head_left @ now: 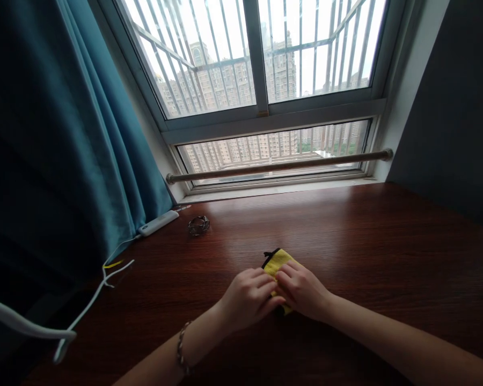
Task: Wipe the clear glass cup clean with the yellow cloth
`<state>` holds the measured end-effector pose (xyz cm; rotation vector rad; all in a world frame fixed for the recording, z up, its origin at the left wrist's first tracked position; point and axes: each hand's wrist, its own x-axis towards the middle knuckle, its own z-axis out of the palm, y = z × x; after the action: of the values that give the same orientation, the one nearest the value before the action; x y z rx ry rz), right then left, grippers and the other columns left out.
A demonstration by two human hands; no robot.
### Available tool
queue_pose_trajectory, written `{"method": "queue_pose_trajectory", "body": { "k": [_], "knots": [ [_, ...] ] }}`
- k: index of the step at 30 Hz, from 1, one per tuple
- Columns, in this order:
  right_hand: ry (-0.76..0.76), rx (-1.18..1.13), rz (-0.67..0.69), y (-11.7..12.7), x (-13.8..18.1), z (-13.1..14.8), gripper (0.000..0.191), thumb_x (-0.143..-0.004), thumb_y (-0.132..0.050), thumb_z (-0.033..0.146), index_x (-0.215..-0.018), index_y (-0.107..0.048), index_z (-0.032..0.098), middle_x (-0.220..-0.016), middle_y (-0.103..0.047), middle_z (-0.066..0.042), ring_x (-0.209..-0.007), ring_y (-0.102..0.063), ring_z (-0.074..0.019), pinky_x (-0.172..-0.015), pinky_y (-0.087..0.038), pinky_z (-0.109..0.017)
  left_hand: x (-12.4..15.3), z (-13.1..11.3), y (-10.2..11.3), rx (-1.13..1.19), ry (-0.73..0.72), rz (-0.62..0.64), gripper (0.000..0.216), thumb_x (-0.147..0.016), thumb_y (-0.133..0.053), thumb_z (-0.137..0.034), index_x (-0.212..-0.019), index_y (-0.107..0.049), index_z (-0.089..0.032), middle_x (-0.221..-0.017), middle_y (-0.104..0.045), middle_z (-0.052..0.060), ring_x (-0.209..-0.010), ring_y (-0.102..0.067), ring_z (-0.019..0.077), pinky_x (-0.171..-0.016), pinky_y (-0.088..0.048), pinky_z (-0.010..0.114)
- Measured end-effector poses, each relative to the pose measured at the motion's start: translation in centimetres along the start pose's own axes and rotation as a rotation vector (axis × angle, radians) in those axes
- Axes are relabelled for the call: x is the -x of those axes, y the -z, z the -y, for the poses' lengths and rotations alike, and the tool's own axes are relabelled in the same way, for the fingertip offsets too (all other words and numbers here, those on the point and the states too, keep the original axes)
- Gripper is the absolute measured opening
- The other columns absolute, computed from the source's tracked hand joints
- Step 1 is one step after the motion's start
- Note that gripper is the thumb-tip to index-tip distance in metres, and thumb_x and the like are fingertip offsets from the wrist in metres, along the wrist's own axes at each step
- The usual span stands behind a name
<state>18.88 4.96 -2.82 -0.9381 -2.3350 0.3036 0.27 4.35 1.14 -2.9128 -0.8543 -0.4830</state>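
A yellow cloth (277, 260) with black edging lies folded on the dark red-brown wooden surface (346, 236), near the middle of the view. Over its left side my left hand (249, 295) is closed, fingers curled against the fabric; a braided bracelet circles that wrist. My right hand (304, 289) grips the cloth from the right, its fingertips close to those of the left. The two hands cover much of the cloth's lower part, and its black corner pokes out past the fingers at the far end.
A coiled dark loop (198, 225) lies back left. Beside it, a white power strip (158, 223) sits against the blue curtain (124, 161), with white cables (92, 300) running forward along the left. A horizontal rail (282, 166) crosses the window at the back.
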Motion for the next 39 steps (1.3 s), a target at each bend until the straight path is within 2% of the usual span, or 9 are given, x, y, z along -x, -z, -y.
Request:
{"method": "queue_pose_trajectory", "body": {
  "k": [5,8,10,15,20,26,30,34,39],
  "knots": [
    [0.127,0.090,0.153,0.2,0.1,0.6,0.031,-0.086,-0.046,0.037,-0.109,-0.051,0.017,-0.119,-0.050,-0.007,-0.107,-0.041,-0.0231,-0.094,-0.038,-0.039,1.1,10.5,1.1,-0.130,0.425,-0.217,0.021,-0.092,-0.044,-0.028,-0.092,-0.059,-0.013,-0.096,-0.059,0.006,-0.095,-0.055,0.0175,-0.087,-0.043,0.038],
    [0.100,0.099,0.191,0.4,0.1,0.6,0.038,-0.086,-0.044,0.042,-0.116,-0.049,0.018,-0.123,-0.049,-0.007,-0.113,-0.039,-0.0238,-0.099,-0.035,-0.040,2.6,16.7,1.5,-0.229,0.726,-0.349,0.026,-0.089,-0.050,-0.032,-0.104,-0.055,-0.011,-0.110,-0.054,0.008,-0.105,-0.051,0.0234,-0.091,-0.041,0.045],
    [0.074,0.109,0.195,0.3,0.1,0.7,0.038,-0.087,-0.042,0.041,-0.117,-0.049,0.018,-0.124,-0.049,-0.007,-0.114,-0.039,-0.0240,-0.099,-0.035,-0.040,3.7,19.6,1.4,-0.270,0.890,-0.408,0.033,-0.089,-0.051,-0.033,-0.115,-0.050,-0.013,-0.120,-0.049,0.010,-0.111,-0.048,0.0259,-0.093,-0.040,0.048],
    [-0.040,0.204,0.146,-0.5,0.0,0.7,0.037,-0.089,-0.038,0.034,-0.120,-0.049,0.018,-0.123,-0.051,-0.007,-0.113,-0.041,-0.0254,-0.098,-0.037,-0.042,5.3,23.8,-1.0,-0.239,1.135,-0.386,0.041,-0.089,-0.050,-0.037,-0.122,-0.045,-0.014,-0.121,-0.048,0.011,-0.105,-0.052,0.0240,-0.087,-0.045,0.045],
    [-0.122,0.401,0.014,-2.2,0.4,0.4,0.037,-0.087,-0.041,0.029,-0.119,-0.053,0.014,-0.116,-0.056,-0.008,-0.107,-0.046,-0.0273,-0.091,-0.042,-0.042,5.6,26.3,-3.1,-0.180,1.188,-0.308,0.037,-0.088,-0.052,-0.035,-0.118,-0.048,-0.014,-0.115,-0.051,0.010,-0.097,-0.055,0.0210,-0.081,-0.049,0.041],
    [-0.339,0.547,0.108,-1.3,-0.2,-0.6,0.037,-0.088,-0.038,0.025,-0.110,-0.059,0.005,-0.112,-0.056,-0.017,-0.102,-0.048,-0.0327,-0.084,-0.043,-0.046,5.4,26.4,-3.1,-0.156,1.069,-0.390,0.035,-0.087,-0.054,-0.033,-0.115,-0.051,-0.013,-0.120,-0.049,0.010,-0.106,-0.051,0.0238,-0.087,-0.045,0.044],
    [-0.379,0.533,0.115,0.6,-0.8,-2.1,0.032,-0.085,-0.042,0.020,-0.103,-0.060,0.002,-0.106,-0.056,-0.019,-0.098,-0.050,-0.0315,-0.085,-0.042,-0.044,2.9,24.7,-2.8,-0.114,0.935,-0.511,0.032,-0.086,-0.056,-0.032,-0.112,-0.052,-0.013,-0.122,-0.048,0.010,-0.110,-0.048,0.0249,-0.091,-0.042,0.046],
    [-0.375,0.469,0.080,1.4,-1.2,-3.2,0.020,-0.080,-0.052,0.020,-0.092,-0.061,0.006,-0.096,-0.057,-0.015,-0.092,-0.050,-0.0304,-0.082,-0.041,-0.042,-1.0,20.4,-3.1,-0.012,0.741,-0.575,0.032,-0.085,-0.056,-0.033,-0.110,-0.053,-0.013,-0.117,-0.051,0.010,-0.107,-0.051,0.0234,-0.089,-0.044,0.045],
    [-0.369,0.285,-0.001,0.9,-1.1,-4.1,0.010,-0.079,-0.049,0.012,-0.084,-0.058,0.010,-0.090,-0.057,-0.012,-0.087,-0.050,-0.0258,-0.077,-0.040,-0.036,-4.6,12.4,-4.3,0.170,0.494,-0.546,0.043,-0.080,-0.062,-0.040,-0.113,-0.053,-0.013,-0.112,-0.054,0.009,-0.096,-0.057,0.0200,-0.082,-0.050,0.039]
  ]
}}
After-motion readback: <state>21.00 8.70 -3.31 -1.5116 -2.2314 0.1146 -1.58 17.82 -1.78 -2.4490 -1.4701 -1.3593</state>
